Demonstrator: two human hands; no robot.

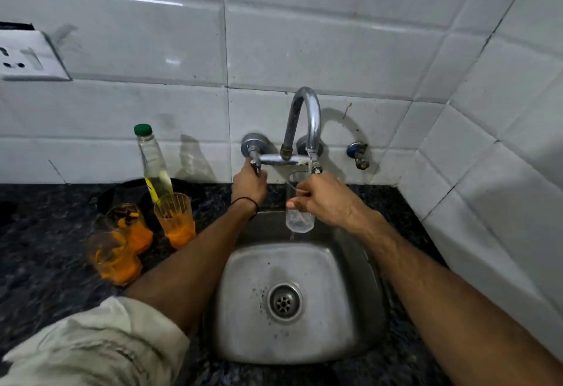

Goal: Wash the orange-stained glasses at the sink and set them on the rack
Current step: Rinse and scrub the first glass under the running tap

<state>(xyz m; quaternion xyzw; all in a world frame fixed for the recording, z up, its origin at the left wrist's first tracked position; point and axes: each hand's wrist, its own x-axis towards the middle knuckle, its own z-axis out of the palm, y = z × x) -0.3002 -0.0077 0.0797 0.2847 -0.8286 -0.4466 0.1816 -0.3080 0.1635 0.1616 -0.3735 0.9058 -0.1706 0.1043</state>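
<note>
The right hand (pixel 323 199) holds a clear glass (pixel 300 218) upright over the back edge of the sink (pixel 240 294). Its fingers and thumb are curled round the upper half, and the mouth sits right under the tap spout (pixel 306 111). A thin stream of water (pixel 309 161) runs from the spout into the glass, and a drop hangs just below its base. This glass shows no orange, only a little water at the bottom. The left hand (pixel 248 183) reaches to the tiled wall (pixel 320 44) and grips the tap handle (pixel 255 164) at the left end of the tap, fingers closed round it. A black band (pixel 247 204) circles that wrist, and a pale rolled sleeve (pixel 91 346) covers the arm lower down. Three more glasses stand upright on the dark speckled counter (pixel 39 257), left of the sink's left edge. The first stained glass (pixel 175 221) is nearest the sink, the second stained glass (pixel 131 227) is just beside it to the left, and the third stained glass (pixel 112 259) is closest to the counter's front edge. Each has orange residue pooled at the bottom and streaks up the sides. A bottle (pixel 152 166) of pale yellow liquid with a green cap stands behind them toward the counter's back edge. The drain (pixel 285 302) lies in the middle of the sink floor. A small valve (pixel 359 155) sticks out of the wall right of the tap, and a socket (pixel 27 56) sits high on the wall at the far left.
</note>
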